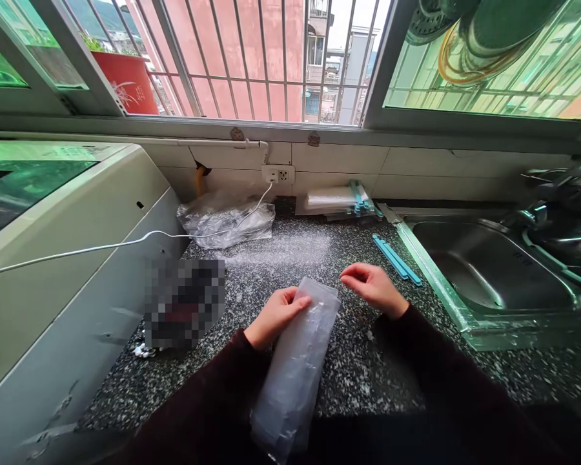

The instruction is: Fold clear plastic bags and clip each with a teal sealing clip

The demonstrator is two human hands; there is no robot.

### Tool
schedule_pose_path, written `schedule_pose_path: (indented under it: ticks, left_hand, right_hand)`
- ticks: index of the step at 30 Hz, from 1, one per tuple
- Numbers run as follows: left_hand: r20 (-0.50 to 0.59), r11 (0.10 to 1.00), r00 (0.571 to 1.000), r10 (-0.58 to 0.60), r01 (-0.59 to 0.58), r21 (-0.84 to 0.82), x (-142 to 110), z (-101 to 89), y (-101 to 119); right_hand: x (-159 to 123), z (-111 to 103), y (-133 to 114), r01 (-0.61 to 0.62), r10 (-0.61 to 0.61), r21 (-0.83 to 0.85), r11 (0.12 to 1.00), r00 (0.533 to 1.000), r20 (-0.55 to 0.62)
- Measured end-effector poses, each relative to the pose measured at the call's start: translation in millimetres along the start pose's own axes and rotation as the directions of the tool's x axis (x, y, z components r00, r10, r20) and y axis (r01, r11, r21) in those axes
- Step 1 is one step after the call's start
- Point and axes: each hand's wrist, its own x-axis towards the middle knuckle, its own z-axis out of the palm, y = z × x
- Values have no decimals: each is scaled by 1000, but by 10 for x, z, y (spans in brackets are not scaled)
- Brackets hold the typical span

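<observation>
My left hand (281,314) grips a folded clear plastic bag (297,368) near its upper end, thumb on top. The bag hangs down toward me past the counter's front edge. To the right of the bag's top, my right hand (375,287) is held above the counter with its fingers curled and the thumb against the forefinger. Whether anything small is in that pinch I cannot make out. Several blue plastic strips (397,259) lie beyond my right hand, beside the sink. Farther back, a stack of clear bags (336,197) with blue strips on it rests by the wall.
A steel sink (494,258) is at the right. Crumpled clear plastic (227,219) lies at the back left, crossed by a white cable (150,234) from the wall socket (278,174). A blurred dark object (184,303) sits beside the pale appliance (101,245) at left.
</observation>
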Motion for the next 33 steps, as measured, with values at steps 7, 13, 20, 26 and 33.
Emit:
schedule_pose_path:
  ticks: [7, 13, 20, 26, 33]
  left_hand:
    - [-103, 995, 995, 10, -20, -96, 17, -59, 62]
    - [-127, 997, 992, 4, -15, -81, 28, -60, 31]
    - [-126, 996, 992, -1, -10, -88, 55, -98, 28]
    - [-155, 986, 988, -6, -21, -168, 91, -157, 40]
    - [-184, 979, 983, -7, -31, -199, 92, -196, 74]
  right_hand:
    - [-84, -977, 444, -572, 406, -654, 495, 818, -408]
    - [-186, -974, 621, -565, 540, -728, 387, 779, -318]
    - [-155, -1012, 735, -603, 401, -684, 411, 793, -458]
    - [-142, -659, 473, -120, -223, -678, 725, 891, -396]
    - [-150, 30, -170, 426, -577, -583, 692, 811, -93]
